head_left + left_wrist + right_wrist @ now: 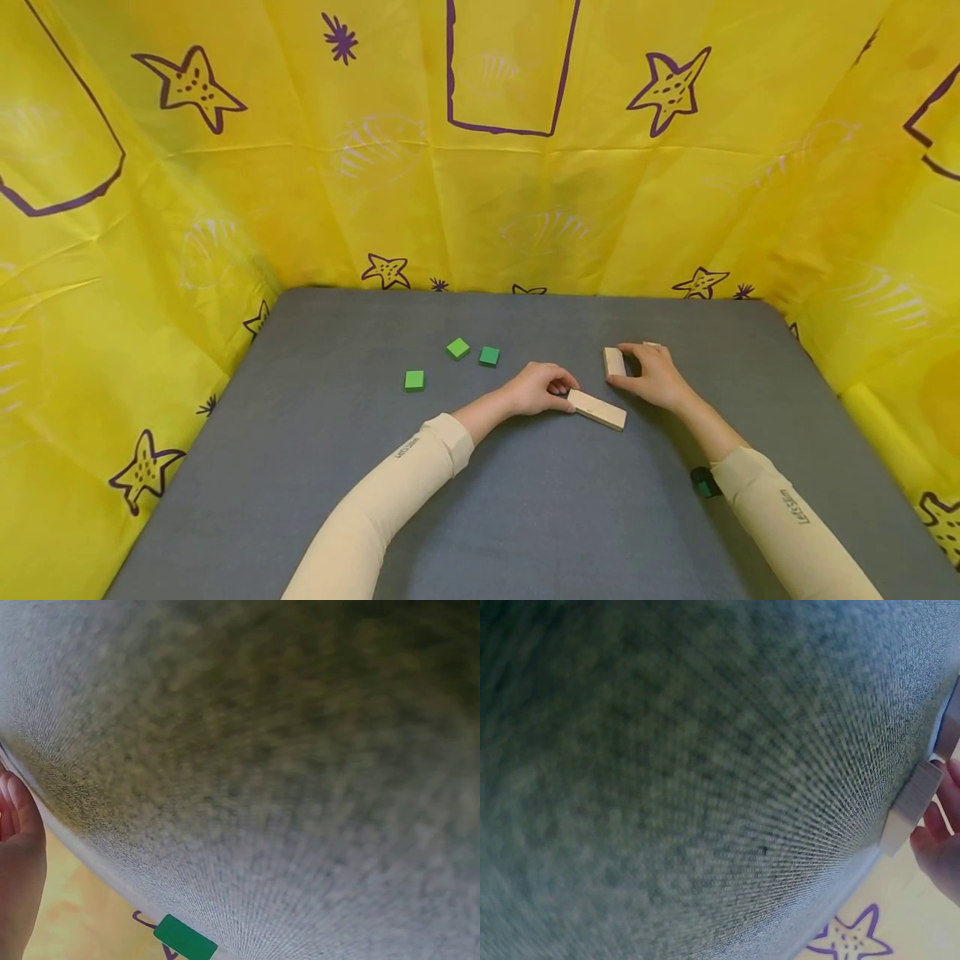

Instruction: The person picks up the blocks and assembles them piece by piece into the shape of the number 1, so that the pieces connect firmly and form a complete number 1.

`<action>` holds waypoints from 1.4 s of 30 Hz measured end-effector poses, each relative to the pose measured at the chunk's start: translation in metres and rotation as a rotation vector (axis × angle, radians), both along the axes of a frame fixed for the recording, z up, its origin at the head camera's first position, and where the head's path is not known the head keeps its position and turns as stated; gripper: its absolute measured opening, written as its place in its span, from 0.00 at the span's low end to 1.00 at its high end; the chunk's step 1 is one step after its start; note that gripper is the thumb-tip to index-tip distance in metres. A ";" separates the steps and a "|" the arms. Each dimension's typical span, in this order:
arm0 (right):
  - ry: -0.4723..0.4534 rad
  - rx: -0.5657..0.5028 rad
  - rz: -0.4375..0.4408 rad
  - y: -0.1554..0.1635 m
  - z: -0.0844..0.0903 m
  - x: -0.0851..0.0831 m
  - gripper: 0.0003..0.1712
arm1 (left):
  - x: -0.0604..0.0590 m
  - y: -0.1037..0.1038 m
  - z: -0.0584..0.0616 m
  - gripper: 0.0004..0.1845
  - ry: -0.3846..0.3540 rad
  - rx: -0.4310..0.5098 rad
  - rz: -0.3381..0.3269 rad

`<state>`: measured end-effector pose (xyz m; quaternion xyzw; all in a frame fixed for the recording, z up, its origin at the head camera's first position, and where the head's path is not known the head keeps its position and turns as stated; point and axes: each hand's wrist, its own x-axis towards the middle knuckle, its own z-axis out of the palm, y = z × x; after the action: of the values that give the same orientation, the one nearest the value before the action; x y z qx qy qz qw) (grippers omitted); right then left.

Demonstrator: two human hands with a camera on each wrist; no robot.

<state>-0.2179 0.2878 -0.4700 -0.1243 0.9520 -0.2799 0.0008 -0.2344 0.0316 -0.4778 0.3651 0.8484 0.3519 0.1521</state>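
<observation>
In the head view, my left hand (536,389) holds the left end of a long, flat wooden block (597,410) that lies slanted on the table. My right hand (654,377) pinches a second wooden block (614,364) lengthwise, thumb at its near end and fingers at its far end. Behind the right hand, a sliver of another wooden block (652,343) shows; the hand hides the rest. The right wrist view catches the fingers (934,825) beside a wooden block (915,802). Only part of the left hand (19,862) enters the left wrist view.
Two light green blocks (415,381) (457,348) and a darker green block (489,357) lie left of the hands on the grey table (510,517). A yellow curtain (480,208) with purple drawings encloses the back and sides.
</observation>
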 end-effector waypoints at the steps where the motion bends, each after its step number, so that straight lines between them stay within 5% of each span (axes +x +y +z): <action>1: -0.002 0.000 -0.001 0.000 0.000 0.000 0.37 | 0.000 0.000 0.000 0.17 0.003 0.001 0.002; 20: -0.035 0.007 -0.004 0.000 0.001 0.001 0.38 | 0.013 -0.016 0.004 0.17 0.055 0.063 0.047; 42: 0.013 0.006 0.012 -0.001 0.002 0.002 0.36 | 0.041 -0.059 0.020 0.16 0.062 0.177 0.187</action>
<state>-0.2160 0.2863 -0.4680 -0.1316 0.9521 -0.2760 -0.0034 -0.1937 -0.0278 -0.4577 0.3073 0.8486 0.4264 0.0596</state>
